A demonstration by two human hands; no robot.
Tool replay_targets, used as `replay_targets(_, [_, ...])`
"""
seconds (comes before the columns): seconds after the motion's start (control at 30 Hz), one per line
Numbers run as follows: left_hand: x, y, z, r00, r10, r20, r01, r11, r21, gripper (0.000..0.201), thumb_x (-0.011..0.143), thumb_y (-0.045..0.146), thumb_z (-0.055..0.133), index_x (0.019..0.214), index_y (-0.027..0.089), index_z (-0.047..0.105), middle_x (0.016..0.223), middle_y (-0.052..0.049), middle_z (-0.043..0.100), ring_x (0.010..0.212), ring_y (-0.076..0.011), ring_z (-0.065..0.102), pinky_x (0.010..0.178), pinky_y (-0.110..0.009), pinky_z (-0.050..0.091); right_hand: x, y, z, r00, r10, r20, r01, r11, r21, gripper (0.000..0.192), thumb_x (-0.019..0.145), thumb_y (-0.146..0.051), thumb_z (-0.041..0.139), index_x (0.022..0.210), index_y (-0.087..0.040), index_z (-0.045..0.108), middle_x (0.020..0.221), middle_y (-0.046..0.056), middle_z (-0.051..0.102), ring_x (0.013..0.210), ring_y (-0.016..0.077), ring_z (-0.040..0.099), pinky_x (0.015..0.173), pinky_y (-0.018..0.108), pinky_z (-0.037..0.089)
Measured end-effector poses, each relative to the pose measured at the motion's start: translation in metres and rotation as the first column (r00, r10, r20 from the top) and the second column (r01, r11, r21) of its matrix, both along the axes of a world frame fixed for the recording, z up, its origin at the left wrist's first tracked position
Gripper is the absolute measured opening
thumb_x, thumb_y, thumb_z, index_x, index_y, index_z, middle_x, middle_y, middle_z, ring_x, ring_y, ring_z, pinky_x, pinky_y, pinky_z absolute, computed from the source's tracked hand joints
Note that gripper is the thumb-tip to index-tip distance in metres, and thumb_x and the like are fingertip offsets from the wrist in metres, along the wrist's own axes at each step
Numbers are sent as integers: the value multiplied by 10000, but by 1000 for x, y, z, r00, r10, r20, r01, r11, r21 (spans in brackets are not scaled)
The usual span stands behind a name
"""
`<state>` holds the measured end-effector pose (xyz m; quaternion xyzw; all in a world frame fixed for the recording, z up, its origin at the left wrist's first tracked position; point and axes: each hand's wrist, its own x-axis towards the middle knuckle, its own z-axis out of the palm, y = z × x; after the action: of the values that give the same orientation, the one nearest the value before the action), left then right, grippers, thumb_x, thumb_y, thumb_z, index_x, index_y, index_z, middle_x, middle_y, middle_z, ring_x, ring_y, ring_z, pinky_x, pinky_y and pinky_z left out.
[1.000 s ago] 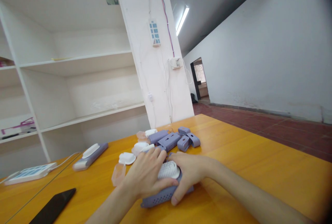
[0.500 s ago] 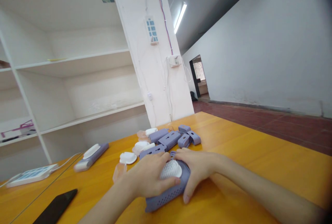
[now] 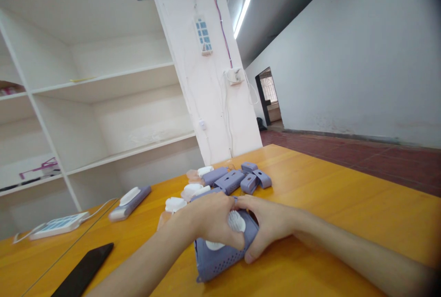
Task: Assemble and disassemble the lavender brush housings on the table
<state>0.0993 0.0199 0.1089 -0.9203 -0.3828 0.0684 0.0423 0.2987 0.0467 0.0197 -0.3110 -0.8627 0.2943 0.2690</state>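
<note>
A purple case (image 3: 222,260) sits at the near part of the wooden surface (image 3: 330,196), slightly tilted, with both hands on it. A white ridged piece (image 3: 237,221) shows on top of the case, partly covered by the left hand (image 3: 215,219). That hand straddles the case, its thumb laid across the white piece and its other fingers bent over the far side; their tips are hidden. The right hand (image 3: 268,223) clasps the case's right end, thumb on the near edge and fingers over the far edge, spread apart across its width.

Just beyond the case lie loose purple shells (image 3: 230,181), the nearest partly hidden by the left hand, and farther beyond, a cluster of small purple caps (image 3: 248,183). To the case's left are white covers (image 3: 175,204) and a pinkish clear cover (image 3: 163,219), which the left arm partly blocks from sight. Well left of the case rest a purple device with a white top (image 3: 130,201), a power strip (image 3: 60,225) with its cord (image 3: 99,210), and, nearer, a flat black panel (image 3: 84,270). Far behind the case stand open white shelves (image 3: 131,152) and a white pillar (image 3: 220,104).
</note>
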Motion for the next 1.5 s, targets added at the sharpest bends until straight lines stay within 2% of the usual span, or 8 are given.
replay_targets(0.27, [-1,2,-2,999,-10,-31,11,999,40,522,665,650,673,980,236,717,915,-85,789,737,-302,731,572,-326,506,-1,0,-2,1000,18,9,-18,999,28,958,403,-442,970,1283,-208,675,1272,77,639,1162,355,574,1059,434,434])
replay_targets(0.47, [-2,3,-3,999,0,-44,3,998,63,515,667,649,668,942,216,717,883,-101,787,672,-304,729,512,-329,499,-1,-3,-3,1000,2,6,-2,1000,30,931,422,-428,969,1281,-215,679,1286,80,626,1176,349,560,1068,425,435])
replay_targets(0.67, [-2,-3,-3,998,-37,-52,41,996,77,548,679,623,644,1020,199,710,930,-125,793,754,-352,748,616,-385,565,-1,-1,-4,998,55,-23,-54,998,25,992,422,-371,973,1347,-245,637,1290,69,617,1202,337,546,1093,439,417])
replay_targets(0.87, [-5,2,-5,999,-1,-41,5,996,93,514,670,640,657,967,222,697,886,-93,780,706,-320,733,540,-348,511,-1,0,-6,1000,28,-10,-28,999,31,913,452,-393,965,1296,-223,662,1283,74,618,1162,338,559,1060,446,435])
replay_targets(1.0, [-7,-1,-9,1000,-6,-14,8,995,99,490,761,623,610,1031,217,662,914,-90,763,754,-327,724,627,-394,533,-1,-1,-5,999,34,-12,-34,999,35,949,446,-409,967,1320,-227,647,1263,69,629,1178,344,551,1069,444,424])
replay_targets(1.17, [-8,-5,-8,996,36,82,-36,999,-8,695,699,824,624,1057,229,653,1009,-73,740,861,-310,705,728,-391,528,-2,-1,-3,999,44,-11,-44,999,21,974,445,-430,966,1339,-222,640,1289,79,618,1201,352,546,1084,435,414])
replay_targets(1.3, [-10,0,-3,989,100,113,-89,991,-96,626,684,746,699,1057,244,660,999,-31,728,858,-256,687,676,-312,479,-2,-1,-3,999,46,-2,-46,999,13,971,445,-432,966,1337,-230,640,1290,72,615,1204,345,548,1078,427,421])
replay_targets(1.5, [-6,11,2,993,117,10,-115,986,-120,518,659,632,726,1001,245,693,873,0,740,727,-225,682,525,-274,414,-2,-4,1,999,12,30,-12,1000,7,952,425,-440,970,1298,-218,661,1304,75,614,1186,347,554,1067,424,427])
